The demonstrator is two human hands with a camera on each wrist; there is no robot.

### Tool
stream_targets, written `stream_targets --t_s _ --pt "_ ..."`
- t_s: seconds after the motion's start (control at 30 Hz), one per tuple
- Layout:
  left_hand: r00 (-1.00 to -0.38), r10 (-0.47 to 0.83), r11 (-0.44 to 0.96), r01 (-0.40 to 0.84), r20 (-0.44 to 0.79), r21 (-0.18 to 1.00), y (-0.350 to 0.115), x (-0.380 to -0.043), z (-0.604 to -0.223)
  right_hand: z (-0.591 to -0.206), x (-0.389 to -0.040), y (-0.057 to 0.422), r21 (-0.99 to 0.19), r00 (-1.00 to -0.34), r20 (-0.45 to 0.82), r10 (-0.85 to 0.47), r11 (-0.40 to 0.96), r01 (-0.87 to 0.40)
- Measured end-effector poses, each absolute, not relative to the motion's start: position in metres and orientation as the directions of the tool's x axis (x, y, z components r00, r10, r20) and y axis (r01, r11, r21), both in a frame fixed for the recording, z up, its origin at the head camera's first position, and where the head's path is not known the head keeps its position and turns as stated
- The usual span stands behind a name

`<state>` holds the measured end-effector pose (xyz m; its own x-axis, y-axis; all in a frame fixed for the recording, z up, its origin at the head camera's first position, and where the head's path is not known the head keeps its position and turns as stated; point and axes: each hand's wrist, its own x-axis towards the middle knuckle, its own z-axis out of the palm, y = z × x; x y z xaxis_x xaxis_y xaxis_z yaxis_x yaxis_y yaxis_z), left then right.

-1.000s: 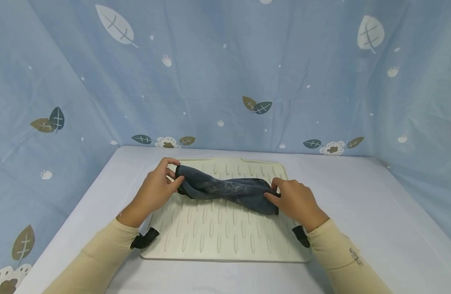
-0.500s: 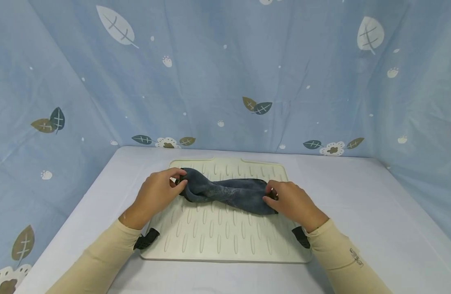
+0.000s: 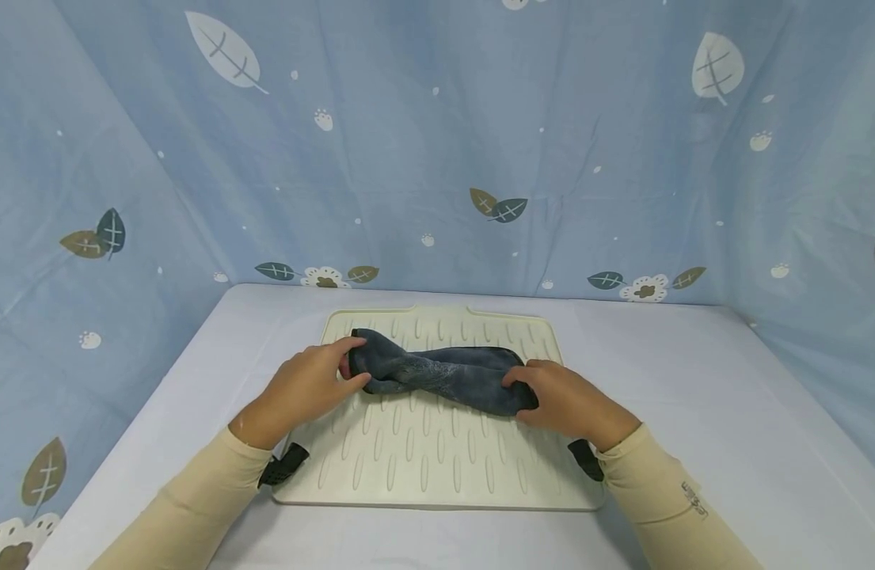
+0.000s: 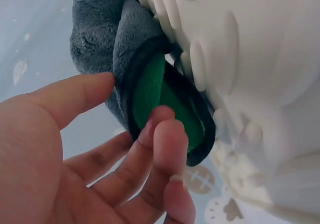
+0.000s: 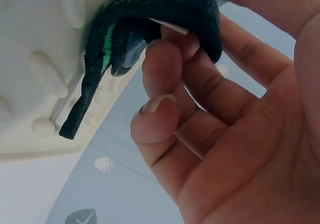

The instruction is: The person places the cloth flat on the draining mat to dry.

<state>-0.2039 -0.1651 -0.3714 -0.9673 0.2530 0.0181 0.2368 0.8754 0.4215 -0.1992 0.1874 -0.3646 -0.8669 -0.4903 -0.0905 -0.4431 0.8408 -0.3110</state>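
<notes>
A dark grey-blue plush cleaning cloth (image 3: 447,374) lies twisted lengthwise over a cream ridged draining mat (image 3: 408,467). Its left end is gripped by my left hand (image 3: 298,388), index finger above and thumb below. In the left wrist view, the black-edged end gapes in a loop around a green inner face (image 4: 150,86), with fingertips inside it and the thumb against the plush outside. My right hand (image 3: 568,400) holds the cloth's right end. From the right wrist, the black edging (image 5: 92,63) arches over curled fingers, and one flap hangs toward the mat.
White cloth covers the table (image 3: 665,380) on both sides of the mat. Behind and at the sides hangs a blue curtain (image 3: 408,158) printed with leaves and flowers. Black wrist straps (image 3: 287,463) overlap the mat's side edges.
My left hand has shifted slightly right and down with the cloth's left end, shortening the twist. The right fingers have moved further over the cloth's right end.
</notes>
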Motion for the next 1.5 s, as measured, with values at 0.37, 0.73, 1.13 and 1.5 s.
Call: stream_targets --t_s 0.37,0.73,1.13,1.5 --pt "-0.956 0.282 0.82 0.282 0.077 0.498 -0.163 -0.205 -0.376 -0.366 -0.202 0.189 -0.35 -0.886 -0.052 -0.46 0.84 -0.415" --pt "-0.961 0.24 0.829 0.276 0.135 0.486 -0.164 -0.204 -0.37 -0.362 -0.203 0.193 -0.361 -0.899 0.029 -0.437 0.834 -0.417" --pt "-0.969 0.184 0.83 0.242 0.162 0.502 -0.17 -0.207 -0.367 -0.359 -0.205 0.197 -0.409 -0.918 0.029 -0.394 0.834 -0.371" --pt "-0.956 0.188 0.821 0.28 0.227 0.497 -0.17 -0.21 -0.369 -0.36 -0.207 0.195 -0.441 -0.914 0.062 -0.4 0.811 -0.385"
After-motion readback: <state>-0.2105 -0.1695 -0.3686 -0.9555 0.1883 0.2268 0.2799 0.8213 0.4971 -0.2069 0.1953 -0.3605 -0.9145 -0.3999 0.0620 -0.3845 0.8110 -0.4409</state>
